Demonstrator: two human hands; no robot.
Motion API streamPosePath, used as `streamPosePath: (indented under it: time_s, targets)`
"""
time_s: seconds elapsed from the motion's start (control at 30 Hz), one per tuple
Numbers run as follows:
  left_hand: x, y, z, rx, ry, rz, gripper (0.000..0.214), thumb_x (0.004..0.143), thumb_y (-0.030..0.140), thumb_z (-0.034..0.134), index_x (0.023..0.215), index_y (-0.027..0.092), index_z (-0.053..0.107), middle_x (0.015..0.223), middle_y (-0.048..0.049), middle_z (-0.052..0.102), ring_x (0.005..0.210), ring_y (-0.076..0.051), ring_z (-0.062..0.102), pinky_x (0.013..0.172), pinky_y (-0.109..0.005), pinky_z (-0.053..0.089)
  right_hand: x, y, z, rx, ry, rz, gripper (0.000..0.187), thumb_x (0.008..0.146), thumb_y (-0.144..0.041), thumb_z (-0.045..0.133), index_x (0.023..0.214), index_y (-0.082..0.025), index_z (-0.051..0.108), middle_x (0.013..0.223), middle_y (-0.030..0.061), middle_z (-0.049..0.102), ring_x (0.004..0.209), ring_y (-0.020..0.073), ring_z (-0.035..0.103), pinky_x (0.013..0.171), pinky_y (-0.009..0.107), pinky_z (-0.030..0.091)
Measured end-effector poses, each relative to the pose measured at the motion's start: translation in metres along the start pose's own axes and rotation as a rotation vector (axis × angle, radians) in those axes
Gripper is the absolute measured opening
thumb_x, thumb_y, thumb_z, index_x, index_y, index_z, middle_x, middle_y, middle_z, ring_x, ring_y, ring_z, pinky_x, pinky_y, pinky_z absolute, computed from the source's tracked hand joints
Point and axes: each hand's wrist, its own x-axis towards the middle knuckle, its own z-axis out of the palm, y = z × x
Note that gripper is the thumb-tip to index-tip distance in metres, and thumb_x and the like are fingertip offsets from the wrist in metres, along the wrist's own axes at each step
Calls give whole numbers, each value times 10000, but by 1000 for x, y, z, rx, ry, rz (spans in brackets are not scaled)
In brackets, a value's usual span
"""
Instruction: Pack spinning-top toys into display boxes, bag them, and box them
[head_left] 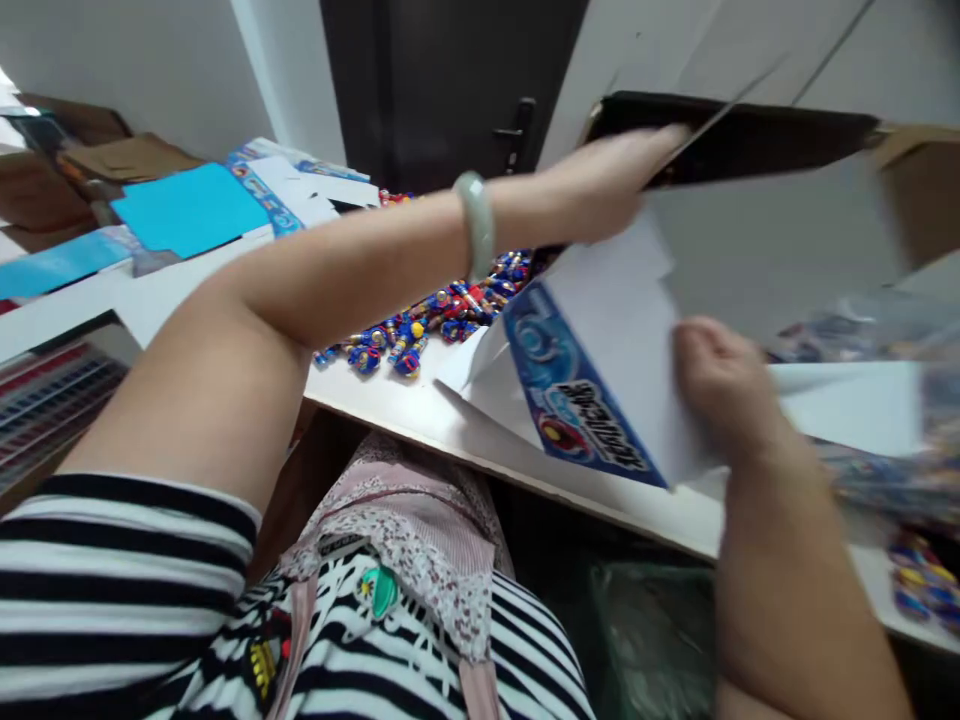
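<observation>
A partly folded cardboard box (pixel 600 320), white with a blue printed panel, is tilted above the white table. My right hand (pixel 724 390) grips its right side, thumb on the near face and the other fingers mostly out of sight. Reaching across over the box's upper end is my left hand (pixel 607 185), with a pale green bangle (pixel 475 225) at the wrist. Its fingers are smeared by motion beside a thin flap edge, so their grip is unclear. Small blue and red figure-like pieces (pixel 409 345) lie piled on the table behind the box.
Blue cardboard sheets (pixel 187 210) and printed pieces are stacked at the left. A tray of coloured rows (pixel 60 400) sits at the near left. Clear plastic bags (pixel 862 330) lie at the right. Brown cartons (pixel 75 190) stand far left, and a dark door (pixel 450 80) is behind.
</observation>
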Motion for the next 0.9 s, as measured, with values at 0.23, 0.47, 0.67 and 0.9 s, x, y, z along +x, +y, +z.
streamPosePath:
  time_s: [0.23, 0.47, 0.67, 0.9]
  targets:
    - [-36, -4, 97, 182, -201, 535, 800, 809, 17, 577, 1544, 273, 389, 1623, -92, 350, 1488, -430, 301, 1169, -620, 329, -15, 27, 86, -86, -373, 72, 370, 966, -457, 428, 797, -240, 675, 827, 70, 750, 809, 243, 682, 782, 364, 512]
    - [-66, 4, 103, 354, -433, 582, 447, 927, 349, 598, 1363, 259, 639, 1628, -100, 350, 1539, -467, 110, 1140, -671, 333, -149, 24, 46, -148, 246, -121, 237, 934, -373, 544, 1090, -286, 699, 1102, 109, 710, 1100, 288, 651, 1012, 506, 481]
    - [-53, -28, 101, 145, -294, 550, 369, 852, 362, 694, 1192, 227, 745, 1676, -86, 207, 1494, -436, 281, 1197, -588, 315, -226, 93, 75, 295, 1103, 436, 357, 907, -465, 534, 1185, -256, 612, 975, 72, 642, 897, 244, 657, 875, 503, 546]
    - [-64, 11, 125, 438, -449, 449, 373, 822, 148, 644, 1185, 130, 729, 1664, -197, 173, 1296, -426, 534, 1041, -513, 484, -139, 60, 141, 14, 36, 271, 418, 947, -281, 442, 1283, -181, 671, 1249, 192, 621, 1189, 319, 582, 1050, 508, 456]
